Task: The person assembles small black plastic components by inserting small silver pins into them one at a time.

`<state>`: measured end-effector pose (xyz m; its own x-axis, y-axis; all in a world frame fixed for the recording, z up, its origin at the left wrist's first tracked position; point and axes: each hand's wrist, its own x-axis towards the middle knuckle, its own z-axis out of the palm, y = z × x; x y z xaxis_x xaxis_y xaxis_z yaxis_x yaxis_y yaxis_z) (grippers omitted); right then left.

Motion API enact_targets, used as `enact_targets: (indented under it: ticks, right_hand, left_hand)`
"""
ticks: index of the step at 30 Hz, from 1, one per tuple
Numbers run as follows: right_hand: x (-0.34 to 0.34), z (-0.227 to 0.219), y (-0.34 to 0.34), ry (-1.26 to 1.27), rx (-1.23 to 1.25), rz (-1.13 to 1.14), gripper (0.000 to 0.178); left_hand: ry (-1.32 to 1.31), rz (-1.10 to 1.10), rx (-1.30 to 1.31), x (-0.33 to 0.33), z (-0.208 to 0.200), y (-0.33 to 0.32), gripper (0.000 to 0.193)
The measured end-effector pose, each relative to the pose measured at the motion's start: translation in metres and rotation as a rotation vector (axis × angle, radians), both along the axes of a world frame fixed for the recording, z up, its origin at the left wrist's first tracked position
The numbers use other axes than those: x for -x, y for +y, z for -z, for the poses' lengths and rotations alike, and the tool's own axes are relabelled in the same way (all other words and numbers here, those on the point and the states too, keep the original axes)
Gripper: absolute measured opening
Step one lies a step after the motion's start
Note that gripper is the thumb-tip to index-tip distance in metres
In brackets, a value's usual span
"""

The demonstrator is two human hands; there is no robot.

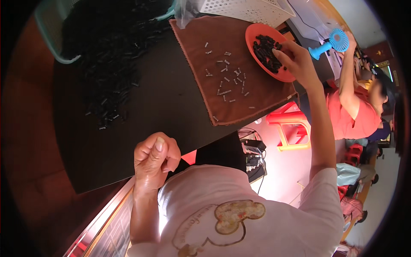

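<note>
A heap of black pieces [107, 70] is sprawling over the desk [167, 94]; the left hand [157, 155] is hanging curled together at the near edge; dark desktop is running between heap and brown cloth [192, 47], pale pieces [227, 79] dotting it; a red dish [250, 39] is sitting rightward, the right hand [294, 62] overlapping its rim, pinching or not, I can't tell.
</note>
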<state>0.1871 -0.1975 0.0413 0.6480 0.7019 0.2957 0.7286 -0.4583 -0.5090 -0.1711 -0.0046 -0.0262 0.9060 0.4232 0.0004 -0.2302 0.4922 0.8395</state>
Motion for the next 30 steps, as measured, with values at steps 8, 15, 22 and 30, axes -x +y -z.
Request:
enact_targets:
  ticks: [8,15,22,30]
  right_hand:
    - [-0.006,0.004,0.014,-0.124,0.23,-0.038,0.026]
    - [0.119,0.017,0.124,-0.14,-0.002,-0.706,0.013]
    - [0.197,0.041,0.202,-0.167,0.085,-0.958,0.008]
    - [0.202,0.049,0.216,-0.288,0.16,-0.983,0.007]
  left_hand:
    - [-0.002,-0.011,-0.088,0.003,0.0,-0.001,0.041]
    - [0.054,0.013,-0.139,0.013,0.0,-0.003,0.03]
    - [0.02,-0.071,-0.233,0.032,-0.007,-0.004,0.031]
    - [0.074,-0.146,-0.162,0.044,-0.005,0.003,0.03]
